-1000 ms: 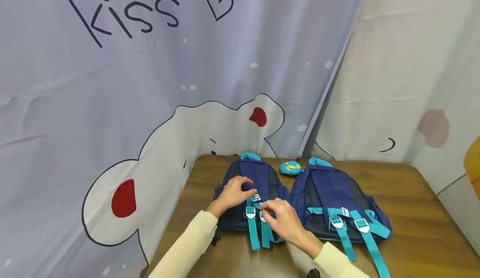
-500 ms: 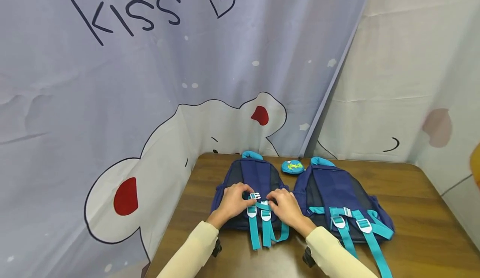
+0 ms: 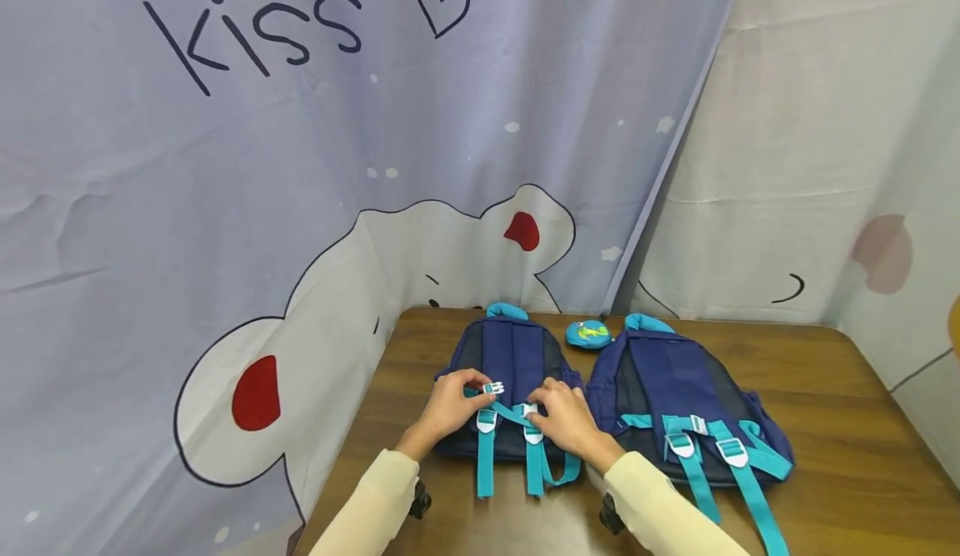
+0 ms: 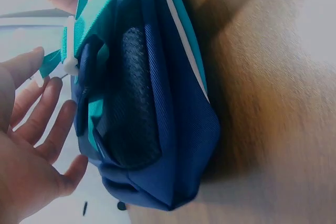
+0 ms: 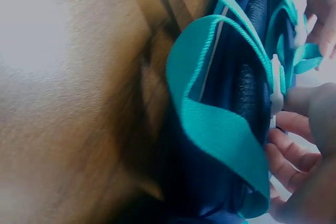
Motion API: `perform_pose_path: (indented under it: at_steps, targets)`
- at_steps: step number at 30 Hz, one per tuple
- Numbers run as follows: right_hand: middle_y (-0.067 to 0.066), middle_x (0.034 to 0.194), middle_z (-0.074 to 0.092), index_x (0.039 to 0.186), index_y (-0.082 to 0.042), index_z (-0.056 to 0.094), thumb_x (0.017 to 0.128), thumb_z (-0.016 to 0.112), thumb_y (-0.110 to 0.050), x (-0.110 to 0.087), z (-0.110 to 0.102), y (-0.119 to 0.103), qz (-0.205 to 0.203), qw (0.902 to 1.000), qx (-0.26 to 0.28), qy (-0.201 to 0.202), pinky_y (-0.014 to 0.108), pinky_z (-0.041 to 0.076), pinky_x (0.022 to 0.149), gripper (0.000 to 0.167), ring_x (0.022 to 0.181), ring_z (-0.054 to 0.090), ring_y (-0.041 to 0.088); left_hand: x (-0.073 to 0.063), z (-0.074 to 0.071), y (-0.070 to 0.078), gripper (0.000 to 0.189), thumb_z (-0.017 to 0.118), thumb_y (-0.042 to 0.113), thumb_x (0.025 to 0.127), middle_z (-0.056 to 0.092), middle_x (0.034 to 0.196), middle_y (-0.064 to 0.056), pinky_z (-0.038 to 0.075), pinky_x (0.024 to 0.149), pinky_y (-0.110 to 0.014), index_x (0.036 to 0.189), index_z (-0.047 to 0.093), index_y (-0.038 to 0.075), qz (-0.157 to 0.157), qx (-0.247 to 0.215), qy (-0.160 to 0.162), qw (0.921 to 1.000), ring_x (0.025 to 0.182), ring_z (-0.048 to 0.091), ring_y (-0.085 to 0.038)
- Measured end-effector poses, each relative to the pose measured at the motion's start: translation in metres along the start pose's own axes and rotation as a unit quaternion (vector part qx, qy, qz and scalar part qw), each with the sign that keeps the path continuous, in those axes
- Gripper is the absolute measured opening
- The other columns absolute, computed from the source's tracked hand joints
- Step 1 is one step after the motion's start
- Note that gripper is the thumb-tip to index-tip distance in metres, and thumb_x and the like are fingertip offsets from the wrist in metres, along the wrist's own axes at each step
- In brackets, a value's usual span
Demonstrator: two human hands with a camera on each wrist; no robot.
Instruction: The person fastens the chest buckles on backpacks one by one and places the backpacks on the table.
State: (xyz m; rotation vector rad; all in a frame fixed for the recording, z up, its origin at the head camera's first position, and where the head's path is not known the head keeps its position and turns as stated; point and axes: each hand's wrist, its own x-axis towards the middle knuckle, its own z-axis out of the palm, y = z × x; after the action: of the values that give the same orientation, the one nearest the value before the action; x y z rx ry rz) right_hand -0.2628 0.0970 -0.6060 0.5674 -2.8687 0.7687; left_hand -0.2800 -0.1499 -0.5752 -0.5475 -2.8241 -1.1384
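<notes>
A navy backpack (image 3: 513, 348) lies straps-up on the wooden table, both hands over its lower half. My left hand (image 3: 444, 406) pinches a white prong buckle half (image 3: 493, 388) on a teal strap, prongs pointing right. To its right, my right hand (image 3: 567, 416) has its thumb and fingertips on a white buckle piece (image 3: 528, 410) above the right strap adjuster (image 3: 533, 435). A teal strap (image 3: 510, 412) runs slantwise between the hands. In the left wrist view, thumb and index finger hold the teal strap end (image 4: 50, 64). A teal strap loop (image 5: 210, 114) hangs beside the right hand.
A second navy backpack (image 3: 678, 373) with teal straps lies close on the right. Behind, between the two bags, sits a small round teal pouch (image 3: 588, 334). A printed curtain (image 3: 465, 139) hangs at the back of the table (image 3: 817, 389).
Both hands came down to the straps and drew closer to the bag. The left hand, with the prong buckle half, then shifted left, while the right fingers settled on the other white piece.
</notes>
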Motion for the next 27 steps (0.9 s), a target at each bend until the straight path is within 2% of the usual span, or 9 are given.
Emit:
perform_pose_path:
  at_steps: [5,9,12,15,21,27]
  targets:
    - [0.003,0.096,0.067,0.103,-0.012,0.082,0.089,0.085,-0.018,0.003,-0.006,-0.005,0.005,1.0,-0.004,-0.004,0.042,0.041,0.073,0.016,0.091,0.065,0.025,-0.002,-0.004,-0.005,0.017,0.084,0.024,0.093,0.077,0.099,0.001,0.056,0.083,-0.035,0.106,0.078,0.014,-0.003,-0.005,0.011,0.9999,0.096,0.071,-0.019]
    - [0.0,0.092,0.063,0.094,-0.014,0.076,0.089,0.084,-0.019,0.005,-0.01,-0.01,0.014,0.9993,-0.014,-0.03,0.041,0.039,0.072,0.011,0.086,0.061,0.022,-0.005,-0.005,-0.008,0.017,0.084,0.024,0.092,0.076,0.097,0.002,0.054,0.08,-0.033,0.105,0.078,0.014,-0.012,-0.009,0.013,0.9998,0.093,0.07,-0.017]
    - [-0.003,0.088,0.058,0.089,-0.018,0.066,0.09,0.081,-0.022,0.006,-0.011,-0.012,0.023,0.9981,-0.019,-0.054,0.041,0.036,0.073,0.016,0.084,0.056,0.019,-0.008,-0.005,-0.011,0.018,0.083,0.025,0.093,0.075,0.096,0.003,0.053,0.079,-0.032,0.106,0.078,0.014,-0.013,-0.017,0.011,0.9997,0.091,0.069,-0.016]
    - [-0.005,0.085,0.057,0.088,-0.019,0.062,0.091,0.079,-0.021,0.007,-0.008,-0.013,0.03,0.998,-0.01,-0.055,0.042,0.034,0.075,0.018,0.082,0.053,0.018,-0.01,-0.003,-0.014,0.019,0.083,0.023,0.093,0.074,0.095,0.004,0.053,0.077,-0.03,0.109,0.078,0.014,-0.014,-0.029,0.013,0.9994,0.09,0.068,-0.014]
    - [-0.007,0.082,0.058,0.096,-0.017,0.07,0.092,0.079,-0.02,0.013,0.005,-0.021,0.007,0.9993,0.023,-0.029,0.04,0.036,0.077,0.011,0.082,0.053,0.015,-0.014,-0.001,-0.019,0.017,0.083,0.018,0.092,0.074,0.092,0.004,0.05,0.075,-0.026,0.108,0.077,0.014,-0.02,-0.042,0.026,0.9986,0.086,0.066,-0.011]
    - [-0.007,0.083,0.063,0.099,-0.016,0.074,0.088,0.087,-0.03,0.018,0.012,-0.031,-0.007,0.9989,0.035,-0.03,0.039,0.037,0.078,0.022,0.085,0.058,0.015,-0.016,-0.001,-0.018,0.019,0.082,0.017,0.092,0.076,0.095,0.002,0.052,0.078,-0.029,0.11,0.077,0.014,-0.023,-0.04,0.03,0.9985,0.088,0.069,-0.012]
